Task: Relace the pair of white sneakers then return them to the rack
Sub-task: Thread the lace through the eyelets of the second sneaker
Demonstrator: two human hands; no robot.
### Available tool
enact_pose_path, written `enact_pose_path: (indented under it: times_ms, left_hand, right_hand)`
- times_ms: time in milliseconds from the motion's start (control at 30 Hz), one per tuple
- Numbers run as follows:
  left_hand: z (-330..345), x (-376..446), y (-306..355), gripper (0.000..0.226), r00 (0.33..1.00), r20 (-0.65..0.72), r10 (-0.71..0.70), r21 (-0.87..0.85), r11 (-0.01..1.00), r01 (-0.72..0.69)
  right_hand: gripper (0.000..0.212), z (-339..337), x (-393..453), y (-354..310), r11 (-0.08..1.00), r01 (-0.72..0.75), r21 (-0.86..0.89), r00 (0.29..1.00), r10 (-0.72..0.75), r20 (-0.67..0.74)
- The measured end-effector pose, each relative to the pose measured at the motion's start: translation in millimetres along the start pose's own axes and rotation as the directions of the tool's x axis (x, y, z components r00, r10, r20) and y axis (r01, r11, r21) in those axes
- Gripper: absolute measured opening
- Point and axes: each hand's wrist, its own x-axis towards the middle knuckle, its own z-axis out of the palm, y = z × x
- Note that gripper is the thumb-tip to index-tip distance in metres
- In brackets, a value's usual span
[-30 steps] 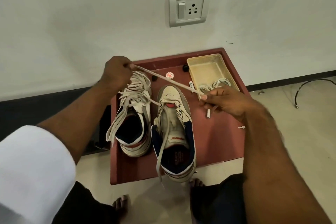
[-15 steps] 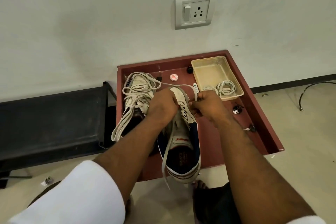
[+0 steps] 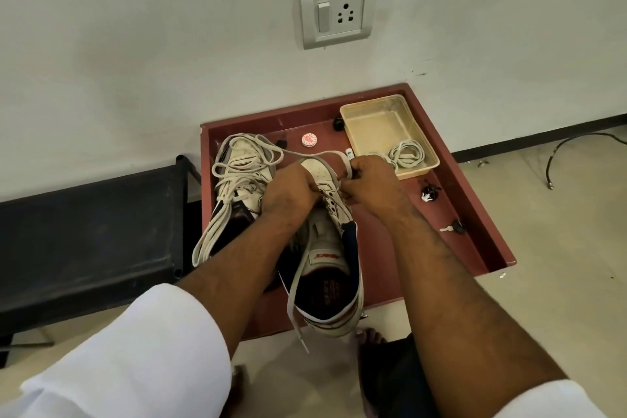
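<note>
Both hands over right sneaker [image 3: 327, 248] on red tray [image 3: 475, 214]. Right hand [image 3: 369, 185] pinches lace [image 3: 305, 157] at eyelets; left hand [image 3: 288, 192] curled on opposite side — grip hidden. Left sneaker [image 3: 242, 173] just beyond left hand, laces heaped loose.

Both hands [image 3: 288, 192] dropped from stretched lace [image 3: 319, 156], now at sneaker [image 3: 325, 214] eyelets

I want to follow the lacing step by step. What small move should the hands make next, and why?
Probably pull the lace through the eyelet and draw out the slack. Both the left hand and the right hand are at the front eyelets of the right sneaker, and the lace loops loosely toward the left sneaker.
</note>
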Motion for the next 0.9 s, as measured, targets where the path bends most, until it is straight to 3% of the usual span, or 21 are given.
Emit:
enact_pose_path:
  times_ms: [300,433,600,700,900]
  left_hand:
    - [-1.4,-1.8,-2.9,0.008,0.999,0.037,0.018,-0.088,0.996,-0.014]
    - [1.8,-2.3,-2.3,0.008,1.0,0.018,0.018,-0.105,0.994,-0.016]
    - [7.4,-4.7,-1.1,0.008,1.0,0.005,0.003,-0.11,0.994,-0.003]
    - [8.9,-5.0,-1.1,0.01,0.999,0.019,-0.034,-0.14,0.99,0.036]
    - [9.9,-2.7,2.0,0.007,0.998,0.057,-0.04,-0.143,0.989,0.047]
  right_hand:
    - [0.003,4.3,3.5,2.7,0.997,0.047,-0.056,0.996,-0.051,-0.067]
    - [0.018,7.3,4.9,4.9,0.998,0.05,-0.037,0.998,-0.051,-0.026]
    - [0.019,10.3,6.3,7.6,0.997,0.043,-0.065,0.999,-0.045,-0.028]
    - [0.03,10.8,5.8,13.8,0.999,-0.039,0.005,0.999,0.039,0.007]
    - [0.028,8.9,-1.1,14.7,0.964,-0.164,0.209,0.983,0.141,0.118]
